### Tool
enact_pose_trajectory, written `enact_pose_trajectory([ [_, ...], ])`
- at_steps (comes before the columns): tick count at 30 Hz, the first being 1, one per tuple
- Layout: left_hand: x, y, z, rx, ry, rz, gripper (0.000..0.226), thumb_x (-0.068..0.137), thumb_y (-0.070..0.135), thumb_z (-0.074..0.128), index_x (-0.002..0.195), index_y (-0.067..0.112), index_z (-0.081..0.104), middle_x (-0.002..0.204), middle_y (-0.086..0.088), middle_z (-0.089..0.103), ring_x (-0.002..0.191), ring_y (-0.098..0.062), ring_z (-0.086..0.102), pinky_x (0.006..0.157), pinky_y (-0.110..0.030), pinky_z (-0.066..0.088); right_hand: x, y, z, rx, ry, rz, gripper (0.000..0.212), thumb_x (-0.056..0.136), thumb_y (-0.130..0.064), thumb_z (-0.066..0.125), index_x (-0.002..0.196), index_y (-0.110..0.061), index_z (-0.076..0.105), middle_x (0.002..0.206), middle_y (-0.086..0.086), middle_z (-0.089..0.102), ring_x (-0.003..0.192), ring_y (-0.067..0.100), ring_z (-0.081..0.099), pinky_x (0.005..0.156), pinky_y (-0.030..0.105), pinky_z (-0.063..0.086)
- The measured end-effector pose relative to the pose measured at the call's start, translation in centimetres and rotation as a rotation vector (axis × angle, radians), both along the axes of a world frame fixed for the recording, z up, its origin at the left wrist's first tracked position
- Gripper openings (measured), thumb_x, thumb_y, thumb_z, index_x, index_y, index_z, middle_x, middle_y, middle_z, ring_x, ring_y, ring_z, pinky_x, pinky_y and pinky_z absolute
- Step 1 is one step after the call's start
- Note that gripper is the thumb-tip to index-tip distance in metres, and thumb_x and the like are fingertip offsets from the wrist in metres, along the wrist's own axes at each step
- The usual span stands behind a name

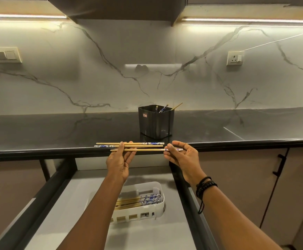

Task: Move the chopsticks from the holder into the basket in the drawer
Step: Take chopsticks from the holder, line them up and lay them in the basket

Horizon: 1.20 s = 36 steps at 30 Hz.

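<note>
Starting far left, a switch plate (1, 55) sits on the veined marble wall (92, 78), high above and well left of either grip. The left hand (119, 160) is up in front of the dark table (47, 134) edge, with its thumb laid over and its fingers curled under three wooden chopsticks (147, 146). They lie level and side by side, and this grip is closed on them left of their middle. Two of the sticks have their blue-patterned ends to the right, one to the left. Directly below this grip, in the open drawer (156, 237), a white slotted basket (139, 212) holds a bundle of chopsticks (129, 202), patterned ends to the right. The left forearm hides part of it. Behind and between the two grips, a black square holder (156, 125) stands on the table with a few chopstick ends (162, 108) poking above its rim. The right hand (180, 156), with dark beaded bracelets (205, 186) at the wrist, pinches the patterned right end of the nearest stick between thumb and fingertips, a narrow grip. High to its right is a wall socket (234, 58).
</note>
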<state>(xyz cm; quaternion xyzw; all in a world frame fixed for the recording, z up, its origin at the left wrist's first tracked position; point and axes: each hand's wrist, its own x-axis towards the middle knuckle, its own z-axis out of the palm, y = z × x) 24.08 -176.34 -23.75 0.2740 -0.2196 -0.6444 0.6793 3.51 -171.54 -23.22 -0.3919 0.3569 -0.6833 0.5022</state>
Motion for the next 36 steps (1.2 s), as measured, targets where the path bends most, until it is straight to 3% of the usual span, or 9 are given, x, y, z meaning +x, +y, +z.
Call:
enact_pose_trajectory([
  [6, -1.4, 0.5, -0.2, 0.014, 0.093, -0.008, 0.011, 0.093, 0.010, 0.059, 0.101, 0.003, 0.059, 0.084, -0.016, 0.075, 0.079, -0.024, 0.074, 0.062, -0.035, 0.061, 1.1, 0.0, -0.7, 0.045, -0.049, 0.096, 0.042, 0.073, -0.013, 0.077, 0.111, -0.004, 0.063, 0.097, 0.017, 0.075, 0.088, 0.025, 0.074, 0.071, 0.026, 0.061],
  [12, -2.6, 1.0, -0.4, 0.000, 0.087, -0.056, 0.010, 0.093, 0.011, 0.059, 0.100, 0.004, 0.061, 0.088, -0.017, 0.074, 0.081, -0.025, 0.074, 0.063, -0.034, 0.061, 2.3, -0.1, -1.2, 0.081, -0.120, 0.159, 0.024, 0.074, -0.012, 0.077, 0.096, -0.002, 0.073, 0.096, 0.019, 0.074, 0.087, 0.024, 0.073, 0.071, 0.027, 0.061],
  [19, -2.7, 0.9, -0.7, 0.006, 0.064, -0.070, 0.014, 0.091, 0.010, 0.061, 0.103, 0.002, 0.062, 0.089, -0.017, 0.074, 0.081, -0.025, 0.074, 0.061, -0.033, 0.061, 3.1, -0.1, -1.2, 0.100, -0.137, 0.084, 0.018, 0.071, -0.015, 0.077, 0.087, -0.007, 0.075, 0.088, 0.016, 0.075, 0.080, 0.021, 0.073, 0.067, 0.026, 0.060],
  [23, -2.7, 0.8, -0.9, -0.007, 0.036, -0.082, 0.016, 0.092, 0.011, 0.060, 0.105, 0.003, 0.062, 0.091, -0.017, 0.074, 0.084, -0.026, 0.074, 0.059, -0.031, 0.060, 3.1, 0.0, -1.0, 0.143, -0.135, 0.069, 0.029, 0.075, -0.019, 0.076, 0.100, -0.005, 0.069, 0.094, 0.016, 0.075, 0.081, 0.020, 0.073, 0.069, 0.027, 0.061],
  [27, -2.7, 0.8, -0.9, -0.018, -0.017, -0.097, 0.019, 0.091, 0.014, 0.062, 0.108, 0.005, 0.062, 0.099, -0.018, 0.073, 0.089, -0.027, 0.073, 0.062, -0.031, 0.060, 2.9, 0.2, -0.8, 0.162, -0.159, 0.047, 0.028, 0.081, -0.017, 0.073, 0.103, -0.001, 0.068, 0.099, 0.019, 0.074, 0.083, 0.020, 0.073, 0.071, 0.027, 0.062],
  [31, -1.8, 0.5, -0.3, -0.006, 0.062, -0.040, 0.025, 0.092, 0.015, 0.061, 0.115, 0.007, 0.058, 0.105, -0.016, 0.072, 0.094, -0.024, 0.072, 0.069, -0.036, 0.061, 2.9, 0.4, -0.5, 0.184, -0.149, 0.051, 0.024, 0.083, -0.017, 0.071, 0.101, -0.001, 0.068, 0.094, 0.017, 0.074, 0.082, 0.020, 0.073, 0.071, 0.027, 0.061],
  [36, 2.3, -0.4, 0.0, 0.060, 0.151, 0.149, 0.030, 0.095, 0.020, 0.057, 0.124, 0.010, 0.054, 0.110, -0.013, 0.071, 0.100, -0.022, 0.070, 0.088, -0.040, 0.056, 2.0, 0.5, -0.2, 0.173, -0.212, -0.047, 0.016, 0.087, -0.013, 0.069, 0.096, 0.000, 0.067, 0.086, 0.014, 0.071, 0.075, 0.017, 0.071, 0.071, 0.027, 0.062],
])
